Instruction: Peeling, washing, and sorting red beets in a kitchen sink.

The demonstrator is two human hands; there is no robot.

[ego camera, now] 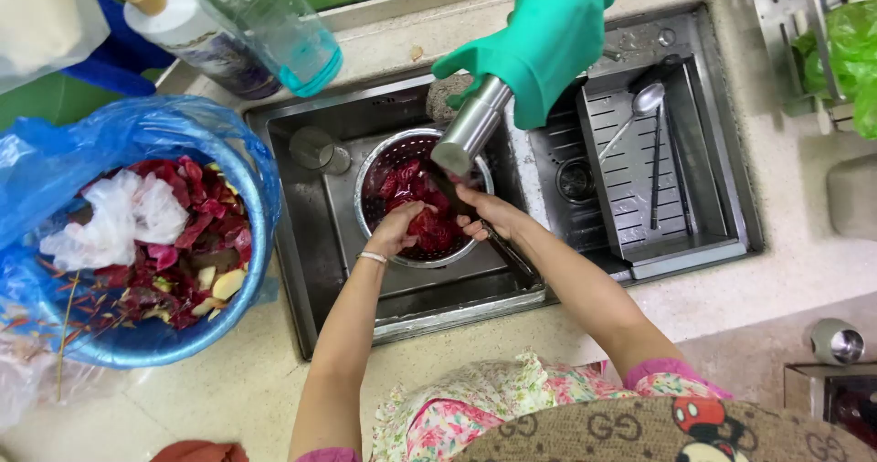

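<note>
My left hand and my right hand are both down in a round metal colander that stands in the sink. Between them they hold a wet bunch of dark red leaves; more red leaves fill the colander. A thin bracelet circles my left wrist. Above the colander another person's hand in a green rubber glove grips the steel tap spout, which points down over the leaves.
A blue bucket lined with a blue bag sits left of the sink, holding red leaf scraps and crumpled white plastic. Bottles stand behind it. A steel drain tray with a ladle fills the sink's right half. Green vegetables lie far right.
</note>
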